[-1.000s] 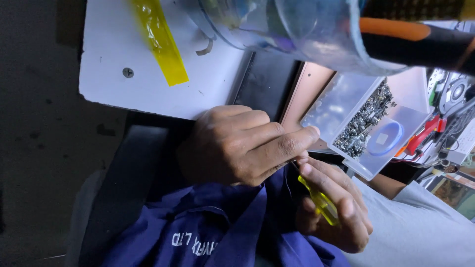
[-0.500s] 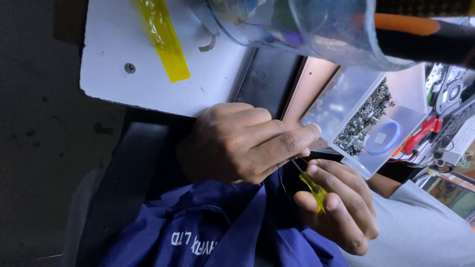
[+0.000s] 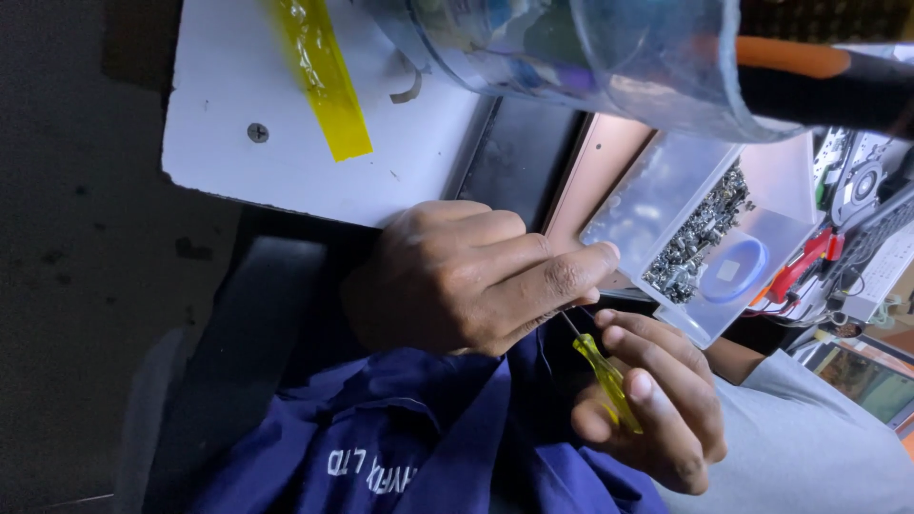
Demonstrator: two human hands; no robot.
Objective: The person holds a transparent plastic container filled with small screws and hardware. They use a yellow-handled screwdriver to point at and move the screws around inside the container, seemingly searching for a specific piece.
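Observation:
My right hand (image 3: 657, 405), in a grey sleeve, grips a small yellow-handled screwdriver (image 3: 606, 379) at the lower right. Its thin shaft points up and left, under the index finger of my left hand (image 3: 466, 276). The left hand is curled at the centre, with index finger and thumb pinched together at the screwdriver's tip. Whatever sits under those fingers is hidden. Both hands work over a blue garment (image 3: 409, 438) on my lap, just below the edge of a white board (image 3: 286, 162).
A strip of yellow tape (image 3: 319, 76) lies on the white board. Right of it are a dark panel (image 3: 519, 143), a clear plastic box of small metal screws (image 3: 700, 233) holding a blue ring (image 3: 733, 269), red-handled tools (image 3: 804, 262), and a clear container (image 3: 590, 57) at the top.
The fingers of my right hand have shifted on the screwdriver handle, which has turned slightly. My left hand has stayed in place.

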